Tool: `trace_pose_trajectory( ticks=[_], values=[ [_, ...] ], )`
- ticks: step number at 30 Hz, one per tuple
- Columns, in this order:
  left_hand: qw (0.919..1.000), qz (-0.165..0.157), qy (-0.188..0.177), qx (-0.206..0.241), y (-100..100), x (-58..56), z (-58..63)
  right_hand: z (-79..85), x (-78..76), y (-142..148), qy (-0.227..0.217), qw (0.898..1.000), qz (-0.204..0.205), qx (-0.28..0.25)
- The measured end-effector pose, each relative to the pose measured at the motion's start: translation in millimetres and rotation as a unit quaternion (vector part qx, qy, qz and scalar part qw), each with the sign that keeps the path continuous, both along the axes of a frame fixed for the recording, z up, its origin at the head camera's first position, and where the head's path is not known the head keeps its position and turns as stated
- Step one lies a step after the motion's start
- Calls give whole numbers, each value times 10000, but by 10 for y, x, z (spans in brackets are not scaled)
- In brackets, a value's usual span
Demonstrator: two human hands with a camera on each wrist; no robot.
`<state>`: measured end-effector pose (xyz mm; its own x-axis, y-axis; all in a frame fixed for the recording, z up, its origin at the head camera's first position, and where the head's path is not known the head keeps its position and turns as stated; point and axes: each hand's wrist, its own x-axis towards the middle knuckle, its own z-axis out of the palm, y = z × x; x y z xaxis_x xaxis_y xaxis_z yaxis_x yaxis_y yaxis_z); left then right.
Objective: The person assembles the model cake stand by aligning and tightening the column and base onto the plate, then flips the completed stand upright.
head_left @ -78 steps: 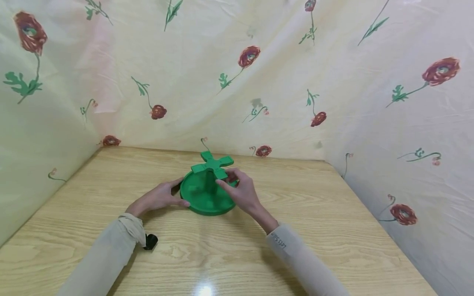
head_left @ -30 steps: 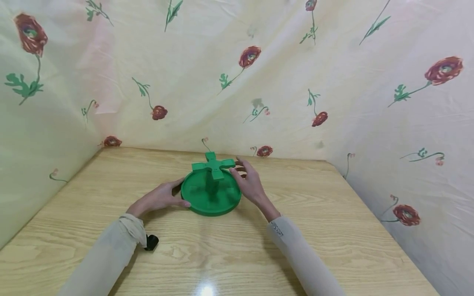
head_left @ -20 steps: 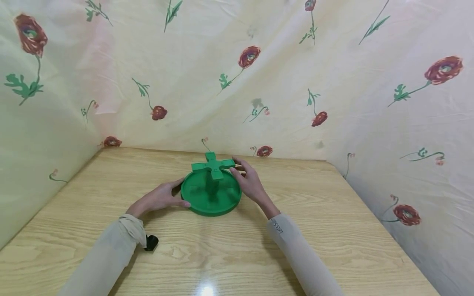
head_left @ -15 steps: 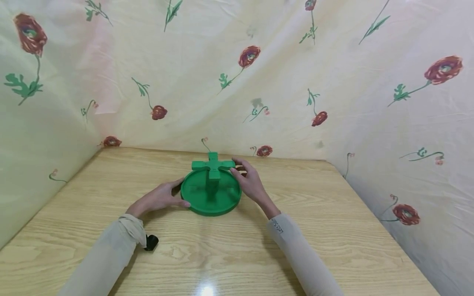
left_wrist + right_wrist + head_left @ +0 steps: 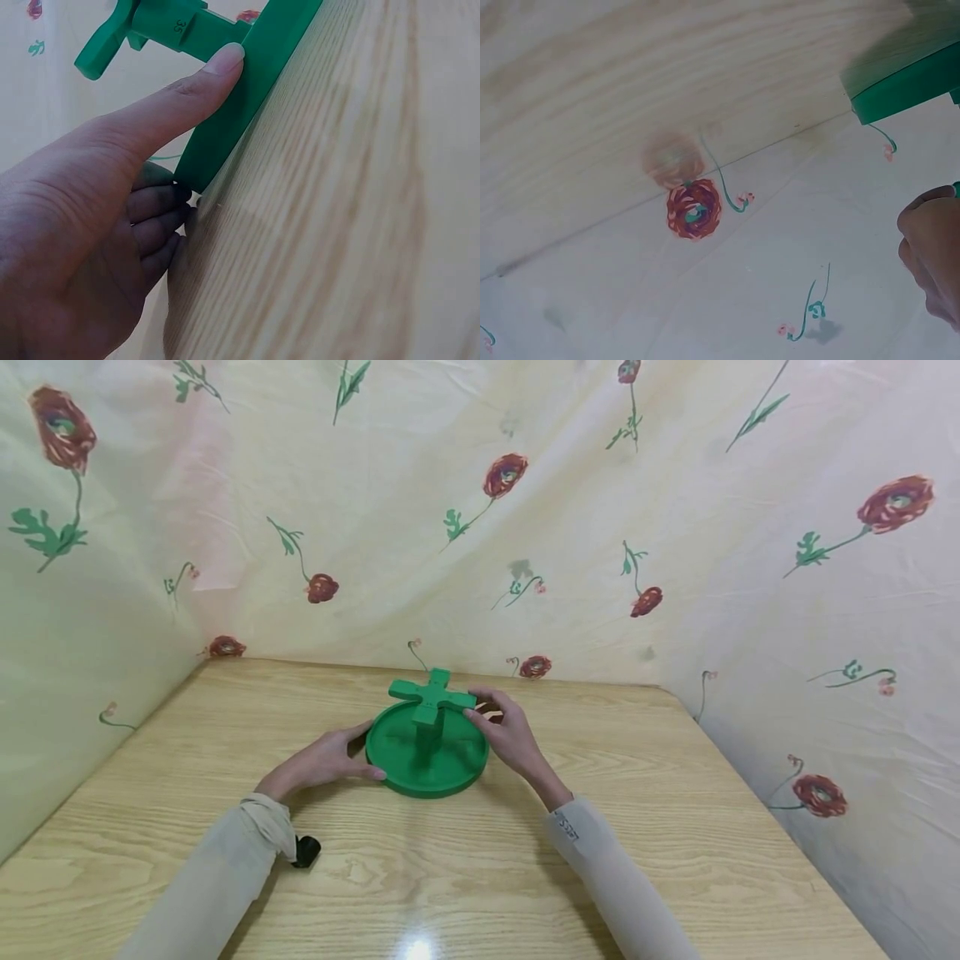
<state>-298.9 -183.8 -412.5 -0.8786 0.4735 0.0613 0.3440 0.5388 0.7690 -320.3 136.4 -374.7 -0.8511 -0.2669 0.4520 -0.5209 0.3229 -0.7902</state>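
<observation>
A green round tray [image 5: 408, 777] with a low rim lies on the table. From its middle rises a green post [image 5: 180, 26], marked with what looks like 35. Topping the post is a green four-armed cross [image 5: 432, 696], level above the tray. My left hand [image 5: 330, 760] grips the tray's left edge, thumb over the rim and fingers round the outer side. My right hand [image 5: 512, 732] pinches the tip of the cross's right arm between thumb and fingers. In the right wrist view only part of that hand [image 5: 934, 251] shows, at the right edge.
The wood-grain table [image 5: 450, 893] runs back to a flowered cloth [image 5: 390, 527], which also hangs at both sides. Beside the left sleeve cuff sits a small black object [image 5: 306, 852], partly hidden by the sleeve.
The right hand has shifted from the cross's front arm to its right arm. Since half a second ago the cross has turned slightly clockwise, seen from above. The left hand and tray stay put.
</observation>
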Motion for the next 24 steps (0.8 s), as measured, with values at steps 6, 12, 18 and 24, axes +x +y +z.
trace_pose_trajectory(
  ticks=[6,12,18,24],
  values=[
    [10000,7,33,-38,1,5,8,186,222,-40,-95,9999,77,7],
    [9999,-38,105,-21,-4,-4,-10,295,381,-66,-13,10000,78,-32],
    [9999,-38,106,-12,-5,-1,-15,45,185,-24,72,9998,-29,-194],
    [9999,8,102,-51,-4,0,-11,5,200,-46,290,9989,-26,-358]
  ],
)
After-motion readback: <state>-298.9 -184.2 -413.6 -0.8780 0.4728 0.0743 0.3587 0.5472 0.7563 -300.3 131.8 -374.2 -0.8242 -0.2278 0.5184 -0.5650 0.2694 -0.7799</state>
